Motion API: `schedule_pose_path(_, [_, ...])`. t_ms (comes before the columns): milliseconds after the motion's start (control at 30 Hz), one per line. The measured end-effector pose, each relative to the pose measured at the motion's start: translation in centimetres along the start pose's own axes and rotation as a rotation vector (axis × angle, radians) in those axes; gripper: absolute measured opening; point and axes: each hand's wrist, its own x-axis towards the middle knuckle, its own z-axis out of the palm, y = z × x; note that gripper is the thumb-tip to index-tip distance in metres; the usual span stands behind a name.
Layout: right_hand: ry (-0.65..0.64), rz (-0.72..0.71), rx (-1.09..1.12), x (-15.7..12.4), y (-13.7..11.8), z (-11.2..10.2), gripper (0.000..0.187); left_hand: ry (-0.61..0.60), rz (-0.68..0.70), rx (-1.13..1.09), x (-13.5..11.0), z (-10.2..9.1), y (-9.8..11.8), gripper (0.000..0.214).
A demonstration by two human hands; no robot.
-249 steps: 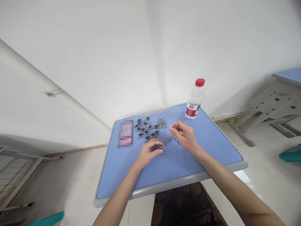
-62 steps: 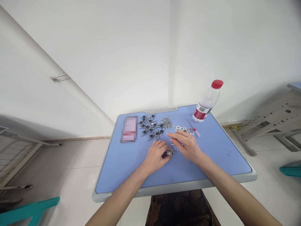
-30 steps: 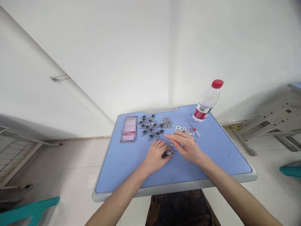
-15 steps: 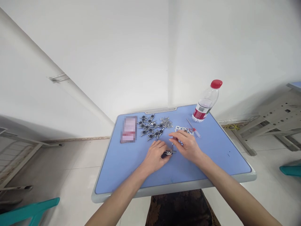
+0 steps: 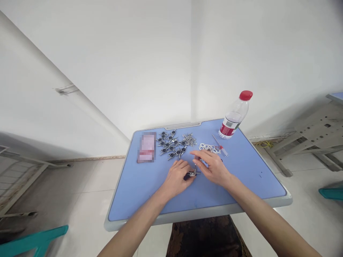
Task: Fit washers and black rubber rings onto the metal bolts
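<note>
Upright pin over a level fitting, a hand on each

The fitting [image 5: 192, 174] sits just below the centre of the frame, low over the worktop [image 5: 160, 201], its long axis running roughly across the picture: dark end to the left, a short metal stub to the right. A slim pin [image 5: 195, 167] stands nearly upright at its right part, so the two axes cross close to a right angle. Whether the pin is a tool or a part is too small to tell.

The left hand [image 5: 177, 178] is nearer the fitting, its fingers closed around the dark end from the left. The right hand [image 5: 213, 167] comes from the right and above; its thumb and forefinger are narrow, pinching the pin's top, though the exact contact is partly hidden. From these fingers the fitting lies down and slightly left, the pin bridging the gap.

Farther up the frame, left of centre, lie capped parts [image 5: 167, 145], with screws [image 5: 190, 139] just right of them. Pale pierced pieces [image 5: 205, 146] show behind the right hand, near a driver [image 5: 221, 147]. A phone [image 5: 147, 147] lies at the worktop's left; a bottle [image 5: 226, 129] stands toward its upper right corner.
</note>
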Motion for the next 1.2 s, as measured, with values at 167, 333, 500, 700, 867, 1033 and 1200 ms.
schedule_pose_path(167, [-0.057,-0.027,0.091,0.2,-0.4,-0.2,0.027,0.007,0.009,-0.003,0.0,0.0,0.0,0.008])
schedule_pose_path(333, [0.027,0.001,0.035,0.0,0.2,0.6,0.014,-0.009,0.005,-0.006,0.0,0.0,0.1,0.013])
schedule_pose_path(500, [-0.066,-0.059,-0.036,-0.2,0.1,0.1,0.034,0.005,0.007,-0.005,-0.1,0.2,-0.2,0.007])
schedule_pose_path(700, [-0.099,-0.094,0.061,0.2,-0.4,-0.1,0.034,0.005,0.019,-0.018,-0.1,0.2,-0.2,0.009])
schedule_pose_path(867, [0.032,-0.021,-0.020,-0.1,0.2,0.9,0.014,-0.006,0.025,-0.024,0.0,0.0,0.1,0.014])
schedule_pose_path(1033, [0.025,-0.015,-0.048,-0.3,0.3,0.4,0.016,-0.013,0.006,-0.004,0.0,-0.1,0.1,0.011])
schedule_pose_path(1200, [-0.058,-0.052,0.046,0.1,-0.2,-0.5,0.028,-0.012,0.005,-0.011,0.0,0.0,-0.1,0.010])
